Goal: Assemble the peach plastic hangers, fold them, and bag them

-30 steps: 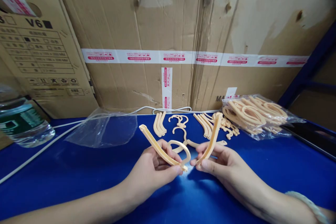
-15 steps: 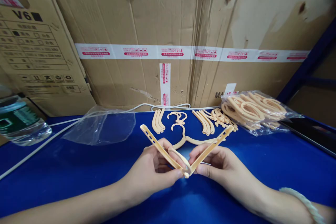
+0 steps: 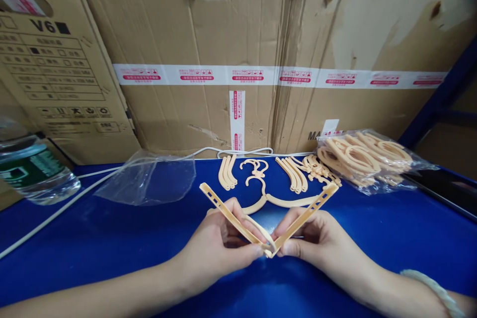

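Observation:
My left hand (image 3: 223, 241) is closed on the left beige plastic hanger arm (image 3: 218, 203), with a curved hanger hook (image 3: 261, 227) lying along its fingers. In my right hand (image 3: 311, 233) is the other hanger arm (image 3: 311, 207), gripped near its lower end. The two slotted arms form a V and meet at the bottom, by both thumbs. Fingers partly hide the joint, so I cannot tell whether it is locked. Just beyond my hands, an assembled hanger (image 3: 257, 203) lies on the blue table.
Loose hanger arms (image 3: 226, 174), hooks (image 3: 257, 165), more arms (image 3: 292, 174) and a heap of small hooks (image 3: 315, 166) lie behind. Bagged hanger parts (image 3: 367, 159) are at right. A clear bag (image 3: 149, 181), white cable (image 3: 52, 221) and water bottle (image 3: 37, 169) are at left. Cardboard boxes (image 3: 208, 119) wall the back.
The view has shifted slightly, so the scene sits a little farther right. Both hands keep their hold, and the hanger arms stay in nearly the same V.

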Available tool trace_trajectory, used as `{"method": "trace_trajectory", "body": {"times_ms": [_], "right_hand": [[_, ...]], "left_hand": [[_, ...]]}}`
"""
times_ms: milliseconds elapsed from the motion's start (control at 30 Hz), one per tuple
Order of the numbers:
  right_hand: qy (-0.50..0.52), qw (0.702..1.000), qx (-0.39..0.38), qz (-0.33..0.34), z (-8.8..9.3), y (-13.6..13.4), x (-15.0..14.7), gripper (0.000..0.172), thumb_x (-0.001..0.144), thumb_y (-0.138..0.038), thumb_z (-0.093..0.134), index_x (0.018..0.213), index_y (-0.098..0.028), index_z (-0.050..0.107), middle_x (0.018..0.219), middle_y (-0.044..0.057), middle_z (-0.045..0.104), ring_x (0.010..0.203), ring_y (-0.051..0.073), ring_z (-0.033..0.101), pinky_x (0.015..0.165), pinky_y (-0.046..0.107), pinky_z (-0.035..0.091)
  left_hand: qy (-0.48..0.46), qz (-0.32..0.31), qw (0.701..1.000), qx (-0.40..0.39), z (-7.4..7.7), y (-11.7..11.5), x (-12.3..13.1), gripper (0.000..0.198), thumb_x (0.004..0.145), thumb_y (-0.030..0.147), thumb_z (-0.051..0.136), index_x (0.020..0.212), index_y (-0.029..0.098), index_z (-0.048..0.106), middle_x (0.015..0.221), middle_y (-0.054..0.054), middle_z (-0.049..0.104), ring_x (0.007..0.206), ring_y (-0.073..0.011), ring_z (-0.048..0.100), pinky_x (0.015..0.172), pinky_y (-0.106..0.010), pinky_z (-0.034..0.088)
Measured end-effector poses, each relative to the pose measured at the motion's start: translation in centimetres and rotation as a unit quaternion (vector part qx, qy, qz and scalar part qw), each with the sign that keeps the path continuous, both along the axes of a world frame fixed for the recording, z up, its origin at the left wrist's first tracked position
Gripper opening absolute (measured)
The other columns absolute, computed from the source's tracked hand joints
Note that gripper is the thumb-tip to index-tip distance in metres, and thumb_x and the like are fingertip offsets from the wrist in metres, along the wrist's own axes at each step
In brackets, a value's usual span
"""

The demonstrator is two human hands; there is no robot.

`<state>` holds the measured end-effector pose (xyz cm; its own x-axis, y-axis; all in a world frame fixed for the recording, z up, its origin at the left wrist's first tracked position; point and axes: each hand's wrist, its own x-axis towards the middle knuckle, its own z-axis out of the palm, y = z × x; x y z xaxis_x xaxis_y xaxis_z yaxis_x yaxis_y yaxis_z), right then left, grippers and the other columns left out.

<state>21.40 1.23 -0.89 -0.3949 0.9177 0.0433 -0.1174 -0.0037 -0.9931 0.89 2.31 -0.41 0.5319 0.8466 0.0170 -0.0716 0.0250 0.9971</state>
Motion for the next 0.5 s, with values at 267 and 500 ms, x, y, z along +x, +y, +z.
{"method": "trace_trajectory", "body": {"times_ms": [267, 500], "right_hand": [[0.009, 1.000, -0.014, -0.005, 0.28, -0.23, -0.18, 0.016, 0.066, -0.020, 0.084, 0.071, -0.019, 0.069, 0.075, 0.000, 0.076, 0.070, 0.012, 0.071, 0.069, 0.020, 0.055], [-0.014, 0.999, -0.019, -0.029, 0.11, -0.43, -0.21, 0.024, 0.061, -0.024, 0.087, 0.070, -0.019, 0.065, 0.075, 0.001, 0.075, 0.074, 0.018, 0.072, 0.072, 0.027, 0.058]], "left_hand": [[0.026, 0.031, 0.999, 0.003, 0.01, 0.12, 0.05, 0.034, 0.072, 0.020, 0.077, 0.073, 0.020, 0.042, 0.079, 0.002, 0.072, 0.072, -0.0144, 0.069, 0.069, -0.027, 0.051], [0.039, 0.049, 0.998, 0.001, -0.39, 0.10, -0.18, 0.035, 0.069, 0.023, 0.078, 0.072, 0.020, 0.043, 0.080, -0.001, 0.071, 0.074, -0.0179, 0.068, 0.070, -0.031, 0.051]]}}
